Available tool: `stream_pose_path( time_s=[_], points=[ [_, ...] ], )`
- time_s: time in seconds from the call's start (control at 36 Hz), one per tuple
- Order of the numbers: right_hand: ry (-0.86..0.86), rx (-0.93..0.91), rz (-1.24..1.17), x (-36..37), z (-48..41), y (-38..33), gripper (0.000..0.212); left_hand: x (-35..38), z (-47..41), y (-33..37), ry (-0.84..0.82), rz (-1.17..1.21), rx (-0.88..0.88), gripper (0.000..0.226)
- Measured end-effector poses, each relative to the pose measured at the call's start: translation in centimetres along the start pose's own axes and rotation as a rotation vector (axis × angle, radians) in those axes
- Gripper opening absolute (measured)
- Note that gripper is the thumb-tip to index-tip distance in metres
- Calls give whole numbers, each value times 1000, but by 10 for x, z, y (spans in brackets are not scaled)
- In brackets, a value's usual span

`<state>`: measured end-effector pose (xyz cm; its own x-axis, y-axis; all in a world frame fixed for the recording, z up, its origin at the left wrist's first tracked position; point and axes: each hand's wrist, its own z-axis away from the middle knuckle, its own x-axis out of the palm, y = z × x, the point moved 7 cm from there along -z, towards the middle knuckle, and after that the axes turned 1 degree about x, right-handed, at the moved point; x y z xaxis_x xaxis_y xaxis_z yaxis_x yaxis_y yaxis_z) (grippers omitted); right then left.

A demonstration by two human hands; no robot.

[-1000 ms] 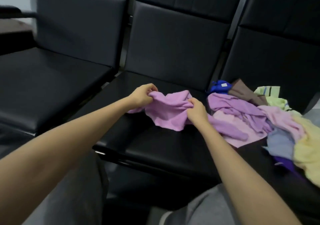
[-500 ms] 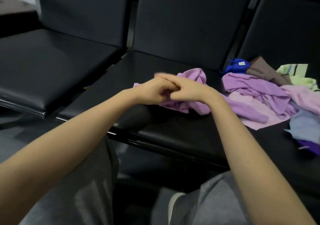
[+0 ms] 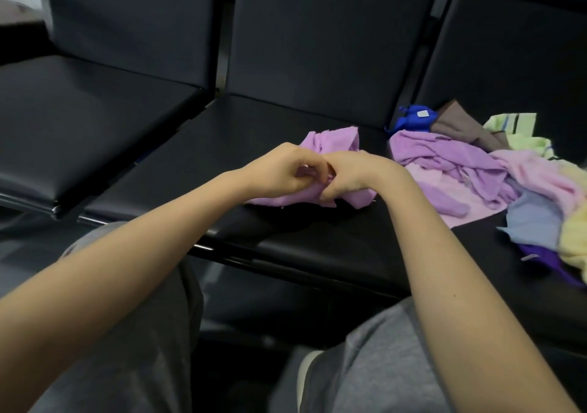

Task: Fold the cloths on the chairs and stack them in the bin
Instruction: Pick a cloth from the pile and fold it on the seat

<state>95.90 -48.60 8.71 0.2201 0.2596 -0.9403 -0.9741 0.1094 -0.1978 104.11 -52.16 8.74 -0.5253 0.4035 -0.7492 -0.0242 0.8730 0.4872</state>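
Here both the left hand [image 3: 279, 171] and right hand [image 3: 346, 174] pinch the purple cloth [image 3: 330, 141]; soft and floppy, it likely handles best gripped at its corners

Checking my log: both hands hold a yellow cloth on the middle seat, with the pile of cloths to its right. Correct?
No. The head view shows the cloth in the left hand and right hand is purple, not yellow; the seat and pile are as stated.

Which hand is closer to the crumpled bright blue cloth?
Right. The right hand lies left of the crumpled bright blue cloth; the left hand is farther left. Both grip the lilac terry cloth.
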Motion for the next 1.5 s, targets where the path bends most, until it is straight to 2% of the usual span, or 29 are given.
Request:
stream_pose_path(
  time_s=[0.08, 0.17, 0.19, 0.25, 0.28, 0.31, 0.36, 0.44, 0.53, 0.61, 0.67, 0.69, 0.75, 0.81, 0.83, 0.86, 0.92, 1.03, 1.06, 1.08, 1.14, 1.17, 1.19, 1.22, 1.28, 1.33, 1.39, 1.44, 1.5],
  points=[
    [255, 53, 221, -20, 3, 4, 12, 0, -3, -7, -17, 15, -59, 33],
    [557, 40, 322, -39, 8, 6, 15, -3, -1, -20, -45, 50, -201, 57],
    [633, 47, 306, -45, 11, 9, 18, -3, 1, -24, -73, 51, -273, 56],
    [762, 47, 224, -54, 19, 15, 18, -2, 5, -30, -141, 23, -368, 28],
    [814, 34, 190, -59, 23, 15, 15, -3, 6, -32, -134, 13, -392, 16],
    [839, 27, 177, -61, 25, 16, 11, -8, 5, -33, -81, 29, -399, 16],
    [799, 46, 224, -60, 24, 20, 7, -26, 2, -34, 128, 123, -416, 14],
    [597, 141, 344, -44, 14, 36, 19, -53, 6, -42, 429, 321, -471, 36],
    [477, 202, 247, -31, 8, 49, 22, -64, 13, -51, 520, 425, -554, 38],
    [582, 188, 27, -36, 10, 53, 17, -67, 16, -48, 447, 277, -569, 35],
    [685, 181, -125, -45, 16, 55, 18, -68, 15, -45, 380, 234, -568, 21],
    [710, 178, -246, -47, 19, 58, 20, -67, 15, -42, 323, 244, -568, 15],
    [719, 144, -523, -48, 21, 61, 18, -61, 16, -37, 135, 227, -567, 19],
    [711, 102, -678, -49, 22, 58, 15, -51, 19, -37, -88, -52, -546, 33],
    [705, 84, -719, -49, 21, 55, 19, -46, 21, -41, -165, -217, -546, 31],
    [703, 67, -752, -49, 21, 51, 23, -42, 23, -44, -197, -333, -564, 25],
    [721, 33, -794, -51, 22, 45, 27, -41, 22, -44, -131, -378, -587, 21],
    [748, -34, -832, -57, 23, 44, 20, -52, 12, -38, 106, -94, -547, 17],
    [710, -60, -796, -57, 21, 43, 11, -55, 11, -35, 160, -26, -535, 21],
    [634, -64, -699, -54, 18, 40, 15, -58, 10, -32, 206, 31, -519, 24],
    [432, 8, -363, -39, 13, 38, 70, -60, 9, -24, 267, 114, -474, 22],
    [337, 89, -173, -28, 10, 41, 86, -58, 9, -21, 250, 148, -447, 19],
    [263, 180, 8, -20, 10, 44, 85, -55, 9, -17, 169, 164, -432, 14],
    [236, 262, 150, -15, 9, 48, 70, -49, 10, -15, 25, 123, -450, 9],
    [312, 347, 283, -18, 9, 48, 34, -35, 16, -23, -304, -188, -514, 29],
    [408, 339, 257, -28, 11, 42, 23, -30, 16, -37, -477, -612, -561, 39],
    [458, 299, 108, -42, 14, 40, 18, -32, 4, -38, -415, -740, -534, 21],
    [489, 281, -141, -59, 20, 39, 23, -38, -6, -39, -284, -500, -547, 15],
    [487, 248, -354, -74, 27, 40, 24, -49, -15, -37, -137, -51, -521, 19]
  ],
)
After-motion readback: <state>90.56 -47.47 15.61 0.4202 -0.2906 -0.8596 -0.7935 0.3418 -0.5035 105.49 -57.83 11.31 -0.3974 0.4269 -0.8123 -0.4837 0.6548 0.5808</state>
